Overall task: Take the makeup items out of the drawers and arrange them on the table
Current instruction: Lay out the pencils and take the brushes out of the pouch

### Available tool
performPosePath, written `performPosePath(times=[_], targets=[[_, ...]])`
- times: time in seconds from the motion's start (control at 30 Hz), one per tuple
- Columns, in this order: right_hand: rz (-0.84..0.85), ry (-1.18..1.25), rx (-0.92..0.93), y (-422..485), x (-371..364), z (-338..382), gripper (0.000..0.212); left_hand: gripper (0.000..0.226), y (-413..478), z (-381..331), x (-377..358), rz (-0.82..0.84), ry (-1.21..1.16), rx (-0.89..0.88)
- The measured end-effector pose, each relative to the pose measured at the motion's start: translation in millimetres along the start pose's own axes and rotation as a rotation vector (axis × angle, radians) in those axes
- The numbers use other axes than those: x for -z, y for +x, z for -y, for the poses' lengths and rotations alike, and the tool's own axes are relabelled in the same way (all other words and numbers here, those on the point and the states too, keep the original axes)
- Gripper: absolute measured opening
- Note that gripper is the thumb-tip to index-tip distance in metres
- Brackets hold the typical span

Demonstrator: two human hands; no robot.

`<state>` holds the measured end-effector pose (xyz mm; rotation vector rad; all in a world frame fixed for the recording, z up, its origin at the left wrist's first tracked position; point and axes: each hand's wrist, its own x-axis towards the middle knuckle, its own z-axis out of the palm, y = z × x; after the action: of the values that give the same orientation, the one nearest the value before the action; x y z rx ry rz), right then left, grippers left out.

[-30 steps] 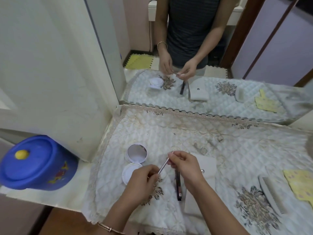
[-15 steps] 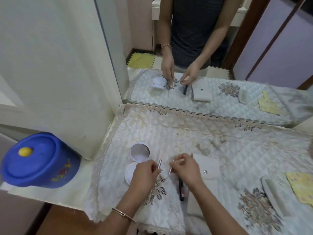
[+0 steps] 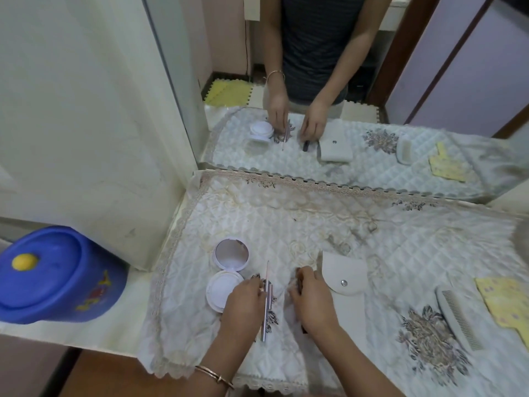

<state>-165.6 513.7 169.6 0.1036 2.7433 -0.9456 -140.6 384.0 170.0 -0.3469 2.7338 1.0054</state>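
Hands lie low over the quilted cloth [image 3: 315,224], side by side but apart, both forearms reaching in from the bottom edge. The left hand [image 3: 246,299], a bangle [image 3: 214,375] on its wrist, is palm down with its fingers bent, and the fingertips pinch a thin silver liner [image 3: 265,310]. The liner lies flat on the cloth with its fine pink tip pointing away, and a shorter silver cap [image 3: 271,293] lies touching its right side. The right hand [image 3: 312,299] is also knuckles up, its fingers curled down round a dark pencil [image 3: 299,280]. Only the two ends of the pencil show, past the fingertips and below the wrist. The mirror [image 3: 372,67] behind shows both hands with their fingers pointing down at these items.

An open white compact [image 3: 221,292] lies just left of the left hand, its lid tipped back. A white snap pouch [image 3: 345,277] lies just right of the right hand. Farther right on the cloth are a pale comb [image 3: 458,319] and yellow cards [image 3: 503,302]. A blue tub [image 3: 54,276] stands off the cloth at the left.
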Motion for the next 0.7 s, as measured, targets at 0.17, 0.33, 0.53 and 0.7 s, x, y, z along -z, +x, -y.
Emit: performPosePath(times=[0.17,0.33,0.53,0.7], targets=[[0.075,-0.118,-0.04,-3.4,-2.7,-3.0,0.016,0.011,3.3,-6.8,3.3,0.001,-0.216,0.005],[0.078,0.2,-0.039,-11.0,8.3,2.0,0.025,0.022,8.4,-19.1,4.8,0.089,-0.404,0.086],[0.054,0.376,-0.049,-21.6,19.7,7.1,0.025,0.018,9.6,-31.8,1.7,0.153,-0.779,0.167],[-0.001,0.4,-0.125,-39.9,19.5,-4.1,0.025,0.016,34.1,-38.9,24.9,0.024,-1.02,0.271]])
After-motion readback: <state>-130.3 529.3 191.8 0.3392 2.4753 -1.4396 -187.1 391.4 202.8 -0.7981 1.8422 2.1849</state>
